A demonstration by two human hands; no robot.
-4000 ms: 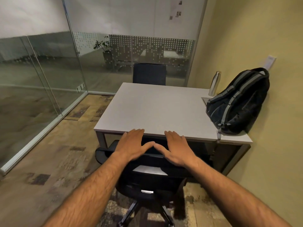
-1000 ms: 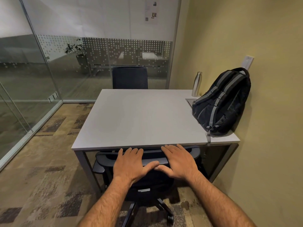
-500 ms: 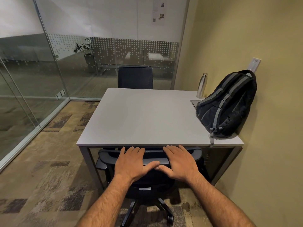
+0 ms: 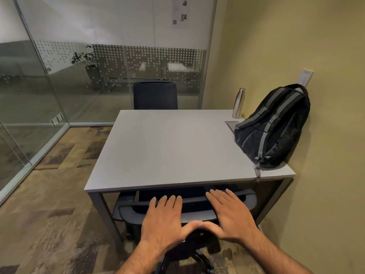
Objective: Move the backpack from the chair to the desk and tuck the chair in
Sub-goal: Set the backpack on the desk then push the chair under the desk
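A black backpack (image 4: 274,125) with grey stripes stands on the right side of the grey desk (image 4: 167,147), leaning against the yellow wall. The black office chair (image 4: 193,202) sits pushed under the desk's near edge, its seat hidden beneath the top. My left hand (image 4: 162,222) and my right hand (image 4: 229,214) lie flat, fingers spread, on the top of the chair's backrest, thumbs touching. Neither hand grips anything.
A steel bottle (image 4: 239,102) stands at the desk's far right by a cable hatch (image 4: 232,124). A second dark chair (image 4: 155,95) faces me across the desk. Glass walls (image 4: 49,76) run along the left and back. Patterned carpet (image 4: 49,214) covers the floor.
Since four seconds ago the chair has rolled forward under the desk, my hands on its backrest. Over the last second the chair barely moves; my hands have spread slightly apart.
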